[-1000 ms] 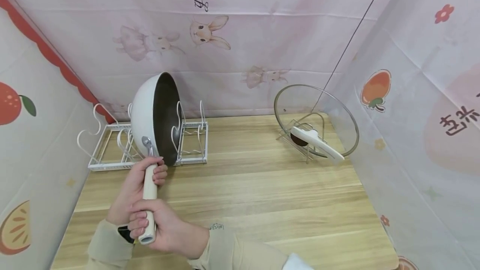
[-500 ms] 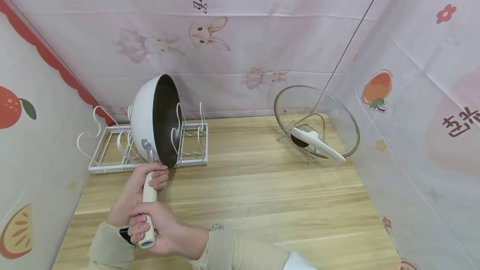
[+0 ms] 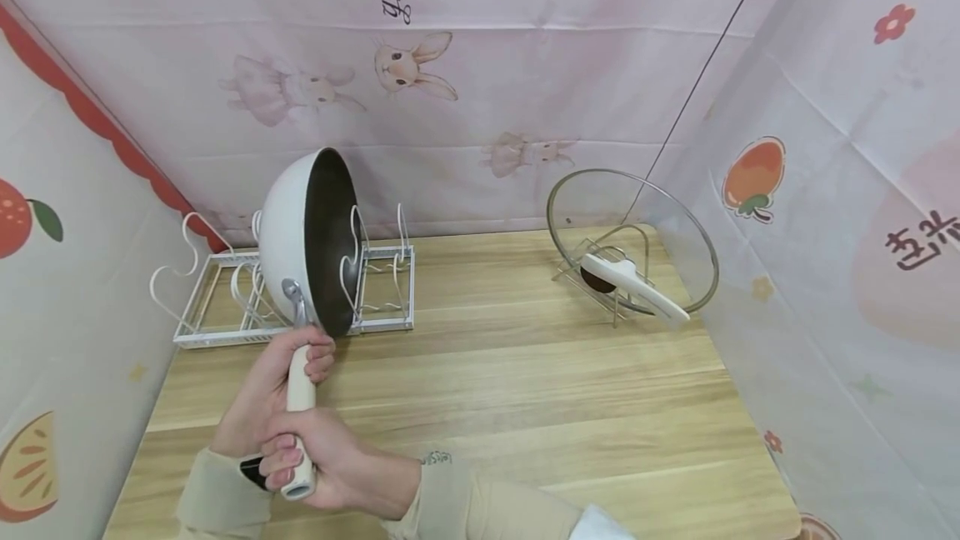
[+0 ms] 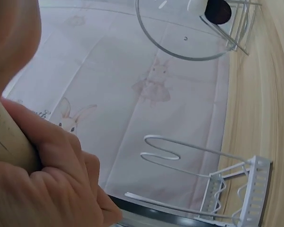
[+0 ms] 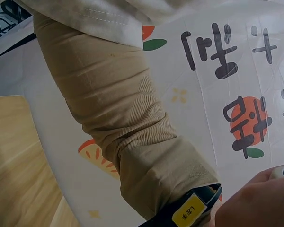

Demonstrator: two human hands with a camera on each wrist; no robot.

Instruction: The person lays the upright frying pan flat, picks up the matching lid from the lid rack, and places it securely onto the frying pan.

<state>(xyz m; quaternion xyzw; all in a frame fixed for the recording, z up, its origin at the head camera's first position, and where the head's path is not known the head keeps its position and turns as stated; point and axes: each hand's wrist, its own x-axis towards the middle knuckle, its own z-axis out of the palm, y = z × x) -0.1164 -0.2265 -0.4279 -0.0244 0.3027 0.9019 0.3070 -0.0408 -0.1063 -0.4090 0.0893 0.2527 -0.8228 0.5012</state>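
A wok [image 3: 281, 223], white outside and dark inside, stands on its side in a white wire pan rack [image 3: 390, 325] at the table's left, its opening turned to the right. Its cream handle [image 3: 301, 386] points toward the person. My left hand [image 3: 273, 377] grips the handle close to the wok's body. Lower down, my right hand [image 3: 330, 452] wraps round it near the hollow end. In the left wrist view, left-hand fingers [image 4: 61, 170] curl about the handle. Only part of the right hand [image 5: 255, 203] shows in the right wrist view, at the handle's end.
A glass lid [image 3: 637, 198] with a white handle leans upright in a small wire stand [image 3: 647, 244] at the back right. Printed cloth walls [image 3: 480, 65] close in the wooden table [image 3: 525, 390] at the back and both sides.
Both hands and the handle sit slightly lower in the head view, which has itself shifted a little. The wok remains on its side in the rack, and both grips stay as they were.
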